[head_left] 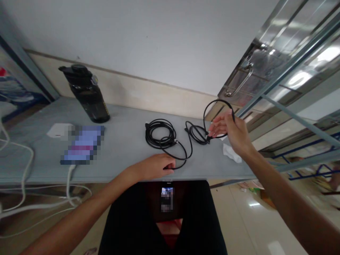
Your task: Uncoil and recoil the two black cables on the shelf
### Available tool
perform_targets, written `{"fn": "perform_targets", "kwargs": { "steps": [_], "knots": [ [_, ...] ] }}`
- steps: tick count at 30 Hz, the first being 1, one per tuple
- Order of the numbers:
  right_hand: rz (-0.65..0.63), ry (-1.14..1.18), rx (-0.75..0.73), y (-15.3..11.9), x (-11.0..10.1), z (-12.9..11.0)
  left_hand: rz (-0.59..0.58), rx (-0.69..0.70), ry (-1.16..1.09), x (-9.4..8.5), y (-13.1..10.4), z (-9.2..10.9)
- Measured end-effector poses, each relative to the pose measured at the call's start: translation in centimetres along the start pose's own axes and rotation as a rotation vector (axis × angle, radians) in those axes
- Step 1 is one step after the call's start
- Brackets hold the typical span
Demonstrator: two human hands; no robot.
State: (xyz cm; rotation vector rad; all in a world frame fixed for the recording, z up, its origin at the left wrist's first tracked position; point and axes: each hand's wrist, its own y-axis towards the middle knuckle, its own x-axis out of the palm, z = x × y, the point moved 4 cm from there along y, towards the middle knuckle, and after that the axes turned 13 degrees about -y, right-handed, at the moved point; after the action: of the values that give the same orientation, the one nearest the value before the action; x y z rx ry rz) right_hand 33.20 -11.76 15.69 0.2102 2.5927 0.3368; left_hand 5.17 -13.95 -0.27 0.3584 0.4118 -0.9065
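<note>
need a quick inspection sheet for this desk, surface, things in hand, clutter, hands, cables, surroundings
Surface: grey desk against a wall
Things in hand: black cables in two coils side by side; whether they join, cannot tell
Clutter: upright bottle, phone, white adapter, crumpled white scrap
Hands: left hand curled on a black strand near the front edge; right hand at a raised black loop, grip unclear
Cables: white cables at left, one running from the phone over the edge
Surroundings: metal door and frame at right, tiled floor below
</note>
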Motion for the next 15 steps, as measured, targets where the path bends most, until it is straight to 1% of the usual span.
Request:
{"fn": "perform_targets", "kwargs": {
  "steps": [2, 3, 5, 6, 8, 11, 13, 15],
  "knots": [
    [0.077, 0.018, 0.018, -0.5, -2.2, 1.3, 0.007, 0.018, 0.063, -0.8, -1.0, 1.3],
    [0.124, 0.029, 0.018, -0.8, -3.5, 1.8, 0.026, 0.031, 0.082, -1.5, -1.6, 1.9],
    [0.211, 0.058, 0.002, -1.5, -6.0, 2.5, 0.088, 0.047, 0.123, -3.8, -2.8, 3.0],
    [0.25, 0.076, -0.006, -2.0, -7.3, 2.7, 0.157, 0.056, 0.158, -5.4, -3.5, 3.6],
    [0.313, 0.119, -0.002, -3.0, -9.9, 3.0, 0.333, 0.092, 0.243, -8.8, -5.2, 4.7],
    [0.388, 0.179, 0.048, -4.8, -13.7, 3.8, 0.597, 0.11, 0.362, -13.6, -8.3, 6.1],
    [0.419, 0.214, 0.084, -6.0, -16.0, 4.6, 0.767, 0.077, 0.43, -15.9, -10.3, 6.6],
    [0.43, 0.233, 0.115, -7.0, -17.7, 5.6, 0.942, 0.045, 0.39, -17.4, -11.7, 6.5]
  ]
}}
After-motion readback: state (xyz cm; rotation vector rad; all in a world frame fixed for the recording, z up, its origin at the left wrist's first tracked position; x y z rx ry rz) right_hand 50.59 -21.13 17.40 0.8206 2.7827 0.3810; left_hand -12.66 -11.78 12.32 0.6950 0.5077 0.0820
